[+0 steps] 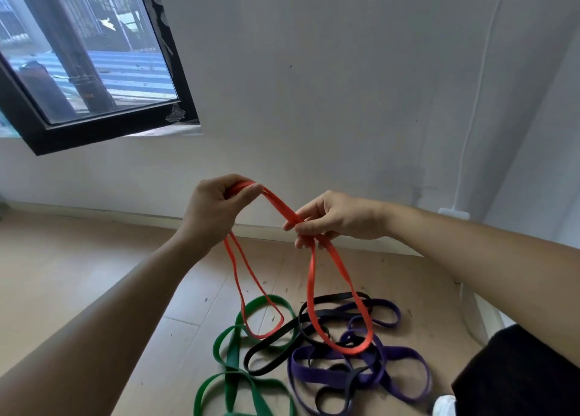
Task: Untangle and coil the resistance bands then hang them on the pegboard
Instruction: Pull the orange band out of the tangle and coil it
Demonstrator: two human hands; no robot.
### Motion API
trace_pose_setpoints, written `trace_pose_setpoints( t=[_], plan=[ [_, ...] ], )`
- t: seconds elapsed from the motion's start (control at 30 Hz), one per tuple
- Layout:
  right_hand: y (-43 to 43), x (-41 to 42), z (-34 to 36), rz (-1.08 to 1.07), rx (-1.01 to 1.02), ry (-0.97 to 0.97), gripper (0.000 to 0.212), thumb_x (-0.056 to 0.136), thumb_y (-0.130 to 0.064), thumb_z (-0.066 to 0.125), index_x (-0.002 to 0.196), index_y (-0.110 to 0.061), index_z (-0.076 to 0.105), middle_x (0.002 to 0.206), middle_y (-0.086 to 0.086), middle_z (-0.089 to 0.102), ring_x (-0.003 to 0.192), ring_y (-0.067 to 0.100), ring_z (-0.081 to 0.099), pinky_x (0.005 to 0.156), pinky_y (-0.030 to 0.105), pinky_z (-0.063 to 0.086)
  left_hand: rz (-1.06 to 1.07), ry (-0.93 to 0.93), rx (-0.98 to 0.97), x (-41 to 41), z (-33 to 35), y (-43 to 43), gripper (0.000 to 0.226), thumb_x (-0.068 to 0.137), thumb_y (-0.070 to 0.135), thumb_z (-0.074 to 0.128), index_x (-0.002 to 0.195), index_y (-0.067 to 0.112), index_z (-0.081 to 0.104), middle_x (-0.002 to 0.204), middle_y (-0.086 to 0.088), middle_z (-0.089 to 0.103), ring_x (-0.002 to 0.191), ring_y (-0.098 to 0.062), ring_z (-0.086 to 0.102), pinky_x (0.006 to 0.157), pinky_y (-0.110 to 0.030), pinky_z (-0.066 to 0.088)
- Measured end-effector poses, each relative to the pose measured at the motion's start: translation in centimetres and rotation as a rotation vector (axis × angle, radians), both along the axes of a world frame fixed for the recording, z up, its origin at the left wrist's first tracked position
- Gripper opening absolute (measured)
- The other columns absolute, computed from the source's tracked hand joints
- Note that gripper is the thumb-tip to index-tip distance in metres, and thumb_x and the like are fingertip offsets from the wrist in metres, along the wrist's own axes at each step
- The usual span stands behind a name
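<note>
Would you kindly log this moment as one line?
left hand: shut on orange band | right hand: shut on orange band | green, black, purple bands: floor

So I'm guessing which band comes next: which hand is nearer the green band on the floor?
Left. The left hand is above the green band; the right hand is farther right, above the purple band.

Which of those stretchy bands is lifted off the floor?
The orange rubber band, held up by the left hand and right hand. The green, black and purple bands lie on the wooden floor.
</note>
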State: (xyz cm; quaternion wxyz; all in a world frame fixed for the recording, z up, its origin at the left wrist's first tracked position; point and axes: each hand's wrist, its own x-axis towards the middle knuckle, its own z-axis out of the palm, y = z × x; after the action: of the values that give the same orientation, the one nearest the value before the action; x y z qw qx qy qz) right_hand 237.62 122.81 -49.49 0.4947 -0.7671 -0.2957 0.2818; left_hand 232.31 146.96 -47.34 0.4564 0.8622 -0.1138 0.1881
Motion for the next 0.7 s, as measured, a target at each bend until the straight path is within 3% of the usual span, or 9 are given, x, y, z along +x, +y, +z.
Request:
trace_pose_setpoints(
  t=[0.13,0.37,0.57,0.7],
  plan=[
    [0.2,-0.1,-0.2,0.019,-0.021,0.042,0.027,0.098,-0.014,0.062,0.121,-0.001,0.068,0.109,0.013,0.076,0.101,0.026,0.073,0.090,0.040,0.059,0.028,-0.011,-0.107,-0.1,0.7,0.0,0.011,0.093,0.025,0.066,0.098,0.017,0.072,0.075,0.001,0.065,0.061,0.003,0.057,0.059,-0.010,0.048],
    [0.7,-0.4,0.0,0.083,0.035,0.211,0.031,0.105,-0.016,0.046,0.125,-0.003,0.065,0.116,0.016,0.073,0.103,0.022,0.070,0.078,0.029,0.058,0.053,0.003,-0.167,-0.2,0.7,0.2,0.011,0.096,0.025,0.063,0.097,0.018,0.071,0.063,0.015,0.062,0.059,0.003,0.055,0.058,-0.012,0.047],
    [0.6,-0.1,0.0,0.087,0.039,0.182,0.028,0.102,-0.014,0.055,0.125,-0.002,0.067,0.108,0.012,0.073,0.099,0.022,0.069,0.084,0.033,0.058,0.050,0.037,-0.188,-0.3,0.8,0.8,0.013,0.096,0.028,0.062,0.096,0.018,0.072,0.062,0.013,0.059,0.058,0.000,0.053,0.059,-0.015,0.047],
    [0.3,-0.1,0.4,0.043,0.029,0.090,0.024,0.099,-0.011,0.060,0.118,-0.001,0.071,0.106,0.011,0.075,0.094,0.019,0.071,0.083,0.032,0.059,0.011,0.161,-0.136,-0.4,0.5,2.1,0.018,0.096,0.031,0.061,0.094,0.017,0.072,0.066,0.005,0.057,0.061,-0.009,0.050,0.062,-0.023,0.047]
  ],
)
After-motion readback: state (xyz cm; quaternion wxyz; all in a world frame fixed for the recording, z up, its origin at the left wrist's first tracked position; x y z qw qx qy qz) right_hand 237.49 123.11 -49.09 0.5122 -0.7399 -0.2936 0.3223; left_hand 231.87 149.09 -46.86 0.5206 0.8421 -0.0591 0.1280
